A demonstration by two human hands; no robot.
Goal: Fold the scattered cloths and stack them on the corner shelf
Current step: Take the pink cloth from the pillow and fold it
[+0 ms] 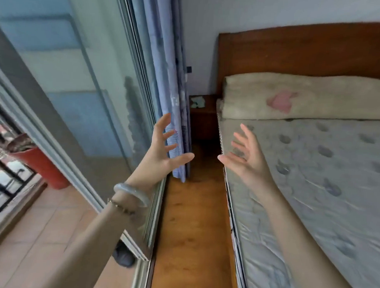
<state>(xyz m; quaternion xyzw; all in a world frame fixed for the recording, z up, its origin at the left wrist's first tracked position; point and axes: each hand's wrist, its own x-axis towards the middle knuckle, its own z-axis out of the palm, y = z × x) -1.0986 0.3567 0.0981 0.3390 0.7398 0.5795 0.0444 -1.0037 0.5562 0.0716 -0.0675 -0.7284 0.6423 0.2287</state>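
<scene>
Both hands are raised over the narrow strip of wooden floor [193, 219], which is bounded by the glass door [79, 86] on the left and the mattress [312, 191] edge on the right. The left hand [163, 151], fingers spread and nothing held, is seen in front of the curtain [174, 78] near its lower edge. The right hand [246, 155], equally splayed and empty, is held over the mattress's left edge. At the strip's far end the corner shelf [203, 122] is set beside the headboard [306, 53]; a small pale cloth [198, 101] is seen on its top, though blurred.

There are two bare hands, left hand [163, 152] and right hand [247, 158]; one pale translucent bangle [132, 194]; one blue patterned curtain [165, 78]; one cream pillow [311, 100], far right; one red plant pot [41, 166], left.
</scene>
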